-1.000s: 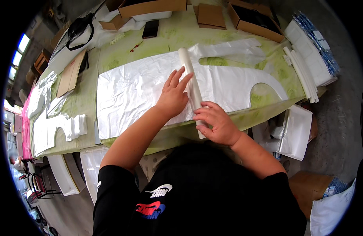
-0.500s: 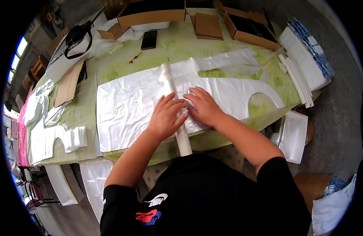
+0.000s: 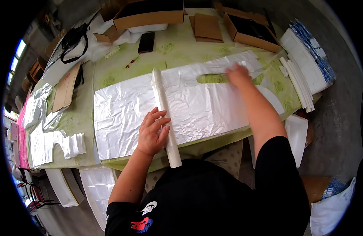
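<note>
- From the head camera we looked down on a table (image 3: 177,47) under a green patterned cloth, with open cardboard boxes (image 3: 150,15) along its far edge, a black phone (image 3: 146,42) lying near them and a stack of white rolled pieces (image 3: 297,80) at the right end.
- A large white plastic bag (image 3: 201,106) with cut-out handles lay spread flat across the middle of the table, crinkled, its handle end pointing to our right.
- A white roll (image 3: 163,116) lay across the bag from the far edge to the near one, its near end sticking out past the table edge.
- Our left hand (image 3: 152,133) rested flat on the roll with the fingers spread and straight, pressing rather than clasping it.
- Our right hand (image 3: 237,74) lay open, palm down, on the bag's handle strip, well apart from the roll.
- Half a second earlier both hands had sat together on the roll near the bag's middle; since then the right hand had moved away to the handles, while the left had stayed on the roll.
- More white bags (image 3: 51,137) lay at the left end of the table.
</note>
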Demonstrator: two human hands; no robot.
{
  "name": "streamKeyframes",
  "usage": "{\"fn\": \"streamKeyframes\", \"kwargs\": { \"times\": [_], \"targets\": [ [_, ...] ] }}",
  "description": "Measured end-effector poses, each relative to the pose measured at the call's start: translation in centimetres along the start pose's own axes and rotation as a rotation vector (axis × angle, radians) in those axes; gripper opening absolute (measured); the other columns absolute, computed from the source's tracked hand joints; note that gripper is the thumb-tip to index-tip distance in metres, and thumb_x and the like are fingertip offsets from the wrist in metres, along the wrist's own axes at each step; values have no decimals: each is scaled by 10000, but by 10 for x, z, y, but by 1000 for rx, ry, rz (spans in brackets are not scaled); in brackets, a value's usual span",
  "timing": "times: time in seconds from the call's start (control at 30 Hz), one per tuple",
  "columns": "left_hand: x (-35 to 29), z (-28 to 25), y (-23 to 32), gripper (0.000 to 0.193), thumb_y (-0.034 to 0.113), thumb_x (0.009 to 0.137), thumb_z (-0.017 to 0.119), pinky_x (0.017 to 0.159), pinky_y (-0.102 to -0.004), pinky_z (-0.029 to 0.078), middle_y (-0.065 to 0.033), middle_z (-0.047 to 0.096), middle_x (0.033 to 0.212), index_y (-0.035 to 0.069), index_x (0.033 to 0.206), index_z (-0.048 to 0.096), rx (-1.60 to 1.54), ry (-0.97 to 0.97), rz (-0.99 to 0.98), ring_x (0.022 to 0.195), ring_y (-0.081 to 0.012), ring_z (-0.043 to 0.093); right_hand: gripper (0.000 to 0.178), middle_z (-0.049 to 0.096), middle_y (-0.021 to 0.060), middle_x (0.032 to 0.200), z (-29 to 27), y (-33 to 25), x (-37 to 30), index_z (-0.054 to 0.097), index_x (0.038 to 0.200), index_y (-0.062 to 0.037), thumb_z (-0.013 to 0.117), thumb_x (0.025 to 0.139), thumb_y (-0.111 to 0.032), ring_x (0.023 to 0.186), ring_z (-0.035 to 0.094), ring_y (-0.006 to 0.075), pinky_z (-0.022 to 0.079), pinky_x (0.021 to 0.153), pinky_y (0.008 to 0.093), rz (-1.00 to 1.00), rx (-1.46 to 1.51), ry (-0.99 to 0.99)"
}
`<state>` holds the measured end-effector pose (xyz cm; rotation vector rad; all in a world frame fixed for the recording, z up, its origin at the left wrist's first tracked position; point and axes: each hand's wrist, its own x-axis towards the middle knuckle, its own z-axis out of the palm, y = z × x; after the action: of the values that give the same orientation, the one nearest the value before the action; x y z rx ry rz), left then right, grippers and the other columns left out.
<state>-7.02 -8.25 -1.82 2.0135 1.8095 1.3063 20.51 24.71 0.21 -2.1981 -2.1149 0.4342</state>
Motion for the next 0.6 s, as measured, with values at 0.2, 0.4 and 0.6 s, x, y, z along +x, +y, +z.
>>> {"fn": "streamKeyframes", "kwargs": {
  "times": [0.2, 0.4, 0.6],
  "targets": [
    [5, 2, 3, 191, 175, 890, 703, 1114, -517, 452, -125, 693, 1250, 73, 1042, 757, -26, -3, 12, 1301, -415, 581, 730, 318, 178, 1650, 13, 68, 8, 449, 1555, -235, 696, 912, -474, 1497, 300, 428, 289, 1177, 622, -359, 54, 555],
    [0, -1, 1, 161, 143, 894, 709, 1094, -508, 469, -118, 699, 1240, 77, 1031, 763, -25, 35, -1, 1288, -397, 595, 668, 246, 210, 1669, 62, -39, -111, 579, 1463, -334, 762, 841, -494, 1524, 223, 471, 211, 1211, 635, -866, 77, 326],
    [3, 5, -1, 122, 149, 906, 726, 1044, -469, 504, -98, 714, 1210, 91, 1004, 769, -49, 89, 9, 1246, -374, 622, 673, 378, 99, 1642, 73, -103, -110, 555, 1490, -190, 701, 884, -444, 1556, 229, 379, 193, 1212, 658, -576, 35, 78]
  ]
}}
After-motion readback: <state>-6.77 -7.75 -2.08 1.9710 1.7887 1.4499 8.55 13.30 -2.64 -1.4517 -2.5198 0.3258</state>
